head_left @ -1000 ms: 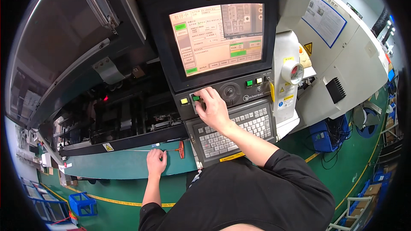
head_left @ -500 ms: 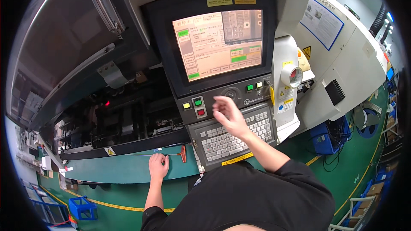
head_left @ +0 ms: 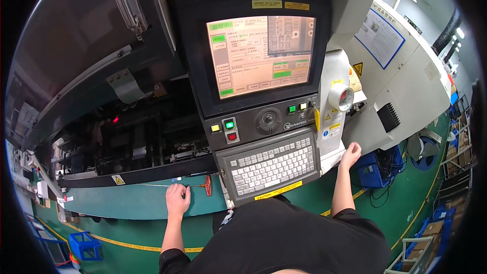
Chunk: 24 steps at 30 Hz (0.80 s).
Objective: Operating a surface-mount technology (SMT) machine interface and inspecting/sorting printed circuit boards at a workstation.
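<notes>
My left hand [head_left: 177, 199] rests with curled fingers on the green ledge [head_left: 116, 200] at the machine's front. Its fingertips lie along the thin shaft of a red T-handle hex key [head_left: 207, 185]. Whether they grip the shaft is hidden. To the right of the control panel, my right hand [head_left: 350, 156] hangs beside the pale machine edge with its fingers bent in, and nothing shows in it. Between the hands lies the grey keyboard [head_left: 272, 165], untouched. Above it are a lit green button [head_left: 230, 125], a red button [head_left: 232, 136] and a yellow one [head_left: 215, 128].
A lit screen [head_left: 264, 56] sits above the panel. To the left, a dark raised cover [head_left: 66, 35] stands over the machine's interior. A blue crate [head_left: 369, 171] with black cables is on the floor at right, and a blue stool-like frame [head_left: 85, 246] at lower left.
My right hand has left the space over the keyboard, going right and down, and its fingers have curled. The green button has lit up and the screen's top-left field has turned green.
</notes>
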Each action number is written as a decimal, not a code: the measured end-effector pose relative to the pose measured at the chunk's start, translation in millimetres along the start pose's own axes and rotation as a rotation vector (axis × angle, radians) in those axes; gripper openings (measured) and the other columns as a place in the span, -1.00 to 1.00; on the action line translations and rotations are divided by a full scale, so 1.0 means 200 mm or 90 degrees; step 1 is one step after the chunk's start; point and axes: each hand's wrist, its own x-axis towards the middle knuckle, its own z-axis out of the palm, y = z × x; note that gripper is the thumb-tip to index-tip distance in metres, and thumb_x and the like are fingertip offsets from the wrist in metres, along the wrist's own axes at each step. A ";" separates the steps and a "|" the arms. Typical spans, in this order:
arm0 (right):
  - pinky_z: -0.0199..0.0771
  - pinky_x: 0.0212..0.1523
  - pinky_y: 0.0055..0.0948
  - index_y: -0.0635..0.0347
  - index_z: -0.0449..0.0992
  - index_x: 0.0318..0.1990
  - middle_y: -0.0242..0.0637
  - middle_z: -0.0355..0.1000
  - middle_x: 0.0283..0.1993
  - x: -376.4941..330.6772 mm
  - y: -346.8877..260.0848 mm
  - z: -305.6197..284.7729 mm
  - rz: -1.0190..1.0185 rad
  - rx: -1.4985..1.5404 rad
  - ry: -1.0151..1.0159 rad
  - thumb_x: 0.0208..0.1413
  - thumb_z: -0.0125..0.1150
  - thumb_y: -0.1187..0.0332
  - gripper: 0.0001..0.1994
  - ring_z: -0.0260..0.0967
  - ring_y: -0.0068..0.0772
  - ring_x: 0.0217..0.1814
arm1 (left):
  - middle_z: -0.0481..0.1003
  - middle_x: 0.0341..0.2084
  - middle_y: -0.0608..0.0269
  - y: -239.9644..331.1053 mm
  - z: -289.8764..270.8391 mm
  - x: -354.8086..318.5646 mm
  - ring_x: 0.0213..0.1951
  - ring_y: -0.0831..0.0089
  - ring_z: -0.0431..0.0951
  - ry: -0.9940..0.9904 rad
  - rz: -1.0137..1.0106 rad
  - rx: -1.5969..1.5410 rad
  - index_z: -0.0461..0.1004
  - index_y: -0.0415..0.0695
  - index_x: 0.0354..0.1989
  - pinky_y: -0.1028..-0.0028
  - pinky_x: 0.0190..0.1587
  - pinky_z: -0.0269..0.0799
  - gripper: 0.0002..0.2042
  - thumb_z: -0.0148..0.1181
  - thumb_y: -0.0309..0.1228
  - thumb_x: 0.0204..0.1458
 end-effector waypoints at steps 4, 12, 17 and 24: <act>0.30 0.16 -0.18 0.28 0.44 0.02 0.01 0.39 0.07 -0.09 0.25 0.08 0.151 -0.020 -0.062 0.31 0.04 0.16 -0.65 0.32 -0.04 0.12 | 0.25 -0.67 0.23 -0.01 0.00 0.00 -0.53 0.21 0.30 -0.002 0.000 0.008 0.26 -0.15 -0.64 0.27 -0.39 0.23 -0.72 0.28 -0.48 -0.06; 0.26 0.18 -0.18 0.28 0.39 0.08 0.04 0.38 0.06 -0.21 0.14 0.07 0.039 -0.004 -0.031 0.36 -0.08 0.17 -0.63 0.29 0.01 0.13 | 0.26 -0.66 0.25 -0.01 0.01 -0.01 -0.53 0.23 0.32 -0.010 0.005 0.017 0.27 -0.12 -0.64 0.28 -0.39 0.23 -0.73 0.28 -0.47 -0.06; 0.26 0.16 -0.17 0.29 0.39 0.08 0.06 0.37 0.08 -0.22 0.18 0.09 0.046 0.008 -0.027 0.36 -0.10 0.18 -0.63 0.29 0.03 0.13 | 0.26 -0.66 0.25 0.00 0.00 0.00 -0.53 0.22 0.32 -0.016 -0.002 0.025 0.26 -0.12 -0.65 0.28 -0.39 0.24 -0.72 0.29 -0.47 -0.06; 0.26 0.17 -0.15 0.36 0.41 0.06 0.11 0.38 0.05 -0.18 0.26 0.10 -0.001 0.017 -0.052 0.37 -0.13 0.18 -0.61 0.30 0.08 0.13 | 0.25 -0.66 0.23 -0.01 0.00 0.01 -0.53 0.19 0.31 -0.001 -0.013 0.012 0.27 -0.13 -0.63 0.27 -0.39 0.23 -0.73 0.29 -0.47 -0.06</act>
